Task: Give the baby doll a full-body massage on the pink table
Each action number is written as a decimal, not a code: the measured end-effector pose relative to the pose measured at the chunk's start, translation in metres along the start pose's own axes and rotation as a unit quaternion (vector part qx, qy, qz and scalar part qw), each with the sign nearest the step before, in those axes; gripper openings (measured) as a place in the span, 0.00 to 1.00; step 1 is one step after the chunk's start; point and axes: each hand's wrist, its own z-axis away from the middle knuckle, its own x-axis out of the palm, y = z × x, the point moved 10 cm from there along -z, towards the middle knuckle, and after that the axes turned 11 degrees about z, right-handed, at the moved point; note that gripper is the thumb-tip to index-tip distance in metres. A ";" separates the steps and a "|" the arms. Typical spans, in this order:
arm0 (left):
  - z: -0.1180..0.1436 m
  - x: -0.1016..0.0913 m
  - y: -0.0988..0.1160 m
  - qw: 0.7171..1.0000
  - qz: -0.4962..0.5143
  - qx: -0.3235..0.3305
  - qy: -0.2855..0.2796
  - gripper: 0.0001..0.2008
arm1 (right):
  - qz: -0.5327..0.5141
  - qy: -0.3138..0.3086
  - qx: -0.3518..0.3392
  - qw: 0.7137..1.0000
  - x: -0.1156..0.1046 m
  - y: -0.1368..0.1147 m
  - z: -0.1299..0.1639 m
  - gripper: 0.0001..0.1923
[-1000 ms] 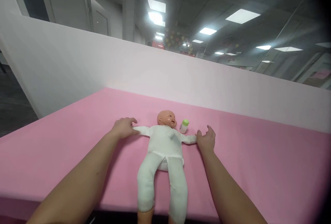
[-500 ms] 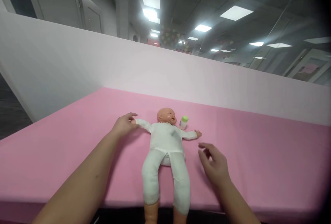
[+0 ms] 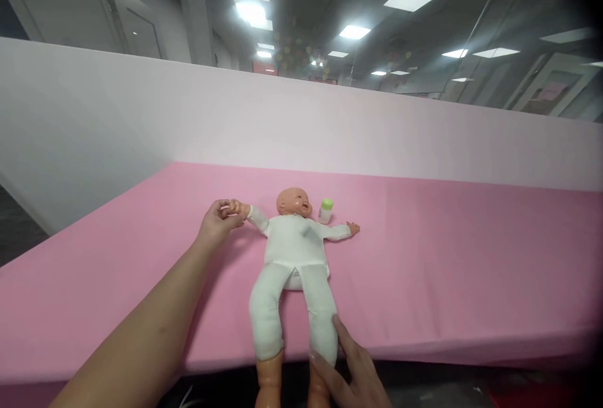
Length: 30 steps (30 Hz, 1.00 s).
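A baby doll in a white cloth suit lies on its back, arms spread and its lower legs past the table's front edge. My left hand is closed around the doll's hand on the left side, thumb below it and fingers at the far side. Down at the doll's right-side leg, my right hand has its thumb and index finger apart, thumb over the shin and index finger along the outer side of the trouser leg. Its other fingers are hidden. A small bottle with a green cap stands beside the doll's head.
The pink-covered table has its front edge close to me. A low white partition wall runs along its back and left side, with glass above the back part. Dark floor shows below the front edge.
My right hand has moved down and left from beside the doll to its lower leg. My left hand has lifted the doll's hand slightly. The view has shifted a little.
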 end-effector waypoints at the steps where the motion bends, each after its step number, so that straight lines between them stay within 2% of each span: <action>1: 0.003 0.006 0.003 1.000 -0.008 0.019 0.004 0.27 | 0.012 0.011 -0.004 1.000 -0.001 -0.003 0.001 0.36; 5: 0.021 0.040 0.008 0.995 -0.082 0.056 -0.002 0.23 | 0.001 0.046 0.024 0.999 0.000 -0.003 0.001 0.39; 7: 0.029 0.060 0.009 0.984 -0.160 0.074 -0.012 0.22 | -0.032 0.057 0.025 0.998 -0.002 0.000 -0.003 0.39; 9: 0.037 0.083 0.014 0.956 -0.258 0.129 -0.050 0.20 | -0.060 0.062 0.001 0.996 -0.010 -0.001 -0.014 0.40; 11: 0.044 0.104 0.015 0.915 -0.342 0.193 -0.089 0.18 | -0.069 0.064 -0.042 0.995 -0.021 -0.006 -0.031 0.42; 13: 0.048 0.117 0.010 0.875 -0.408 0.236 -0.114 0.18 | -0.061 0.086 -0.037 0.994 -0.036 -0.003 -0.054 0.42; 14: 0.048 0.121 0.006 0.857 -0.434 0.248 -0.122 0.18 | -0.056 0.101 -0.024 0.993 -0.043 0.000 -0.066 0.41; 16: 0.049 0.126 -0.003 0.828 -0.476 0.262 -0.143 0.21 | -0.053 0.090 -0.002 0.995 -0.043 0.005 -0.091 0.37; 21: 0.051 0.132 -0.019 0.789 -0.517 0.273 -0.191 0.27 | -0.012 0.046 0.021 0.999 -0.015 0.020 -0.142 0.28; 26: 0.048 0.130 -0.026 0.787 -0.521 0.262 -0.200 0.28 | 0.006 -0.038 0.063 0.997 0.024 0.030 -0.168 0.22; 30: 0.047 0.131 -0.021 0.806 -0.491 0.260 -0.202 0.27 | 0.018 -0.071 0.074 0.995 0.036 0.029 -0.173 0.22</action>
